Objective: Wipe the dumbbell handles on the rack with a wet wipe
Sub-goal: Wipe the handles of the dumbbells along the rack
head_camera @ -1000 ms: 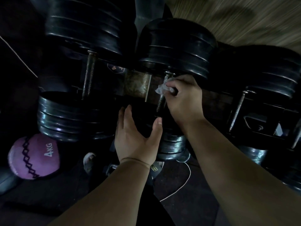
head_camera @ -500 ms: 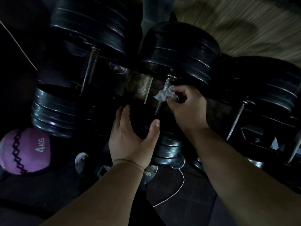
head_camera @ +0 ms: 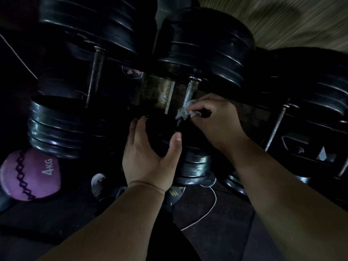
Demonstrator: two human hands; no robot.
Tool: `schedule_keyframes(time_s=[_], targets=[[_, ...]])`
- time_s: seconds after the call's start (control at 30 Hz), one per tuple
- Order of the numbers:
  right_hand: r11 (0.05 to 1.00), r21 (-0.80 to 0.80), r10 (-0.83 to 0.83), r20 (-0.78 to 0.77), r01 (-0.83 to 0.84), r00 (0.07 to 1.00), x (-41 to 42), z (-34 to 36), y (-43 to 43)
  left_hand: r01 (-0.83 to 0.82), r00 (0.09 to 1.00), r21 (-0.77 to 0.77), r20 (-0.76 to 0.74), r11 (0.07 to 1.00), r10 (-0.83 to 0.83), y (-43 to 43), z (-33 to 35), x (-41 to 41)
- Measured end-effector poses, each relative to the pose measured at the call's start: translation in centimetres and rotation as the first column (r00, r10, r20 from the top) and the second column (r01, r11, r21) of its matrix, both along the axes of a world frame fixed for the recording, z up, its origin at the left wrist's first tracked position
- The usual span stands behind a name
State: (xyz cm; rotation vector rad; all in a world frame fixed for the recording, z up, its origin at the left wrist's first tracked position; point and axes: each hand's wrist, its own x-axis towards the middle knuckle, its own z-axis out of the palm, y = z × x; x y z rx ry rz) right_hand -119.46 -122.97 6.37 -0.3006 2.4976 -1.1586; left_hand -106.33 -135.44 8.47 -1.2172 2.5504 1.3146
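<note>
Three black dumbbells lie side by side on a dark rack. The middle dumbbell's knurled metal handle (head_camera: 190,92) runs up to its far weight (head_camera: 205,48). My right hand (head_camera: 216,119) pinches a crumpled white wet wipe (head_camera: 183,112) against the lower part of that handle. My left hand (head_camera: 148,155) rests with spread fingers on the near weight (head_camera: 192,166) of the same dumbbell, cupping its dark top. The left dumbbell's handle (head_camera: 95,74) and the right dumbbell's handle (head_camera: 276,125) are bare.
A purple 4 kg medicine ball (head_camera: 28,176) lies on the floor at the lower left. A thin white cord (head_camera: 207,210) curls across the dark floor below the rack. A worn metal rack plate (head_camera: 158,93) shows between the left and middle handles. Straw-coloured flooring (head_camera: 291,21) lies beyond.
My right hand has slid the wipe down the middle handle, from near the far weight towards the near weight. My left hand has stayed on the near weight.
</note>
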Motion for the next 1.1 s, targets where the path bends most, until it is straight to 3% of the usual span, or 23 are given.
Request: schedule_keyframes(time_s=[0.17, 0.37, 0.57, 0.77, 0.93, 1.1], targets=[[0.995, -0.022, -0.104, -0.160, 0.102, 0.982, -1.1, 0.3, -1.1, -0.005, 1.000, -0.015, -0.005, 1.000, 0.005, 0.0, 0.0, -0.1], [0.999, 0.037, 0.025, 0.064, -0.027, 0.998, 0.3, 0.1, 0.1, 0.000, 1.000, -0.006, -0.013, 1.000, 0.000, 0.0, -0.1, 0.0], [0.994, 0.023, -0.107, -0.081, 0.109, 0.991, -1.2, 1.2, -1.6, 0.007, 1.000, 0.009, -0.015, 1.000, -0.006, -0.1, -0.3, 0.1], [0.997, 0.073, -0.051, 0.166, 0.039, 0.985, 0.3, 0.8, -0.2, -0.017, 0.999, 0.015, -0.030, 1.000, 0.017, 0.0, -0.3, 0.1], [0.967, -0.032, -0.250, 0.079, 0.253, 0.965, -1.0, 1.2, -1.1, -0.002, 1.000, 0.015, -0.011, 1.000, 0.002, 0.0, -0.1, 0.0], [0.991, 0.031, -0.131, 0.195, 0.128, 0.972, -0.1, 0.6, -0.3, 0.004, 1.000, 0.006, -0.010, 1.000, -0.004, 0.0, -0.1, 0.0]])
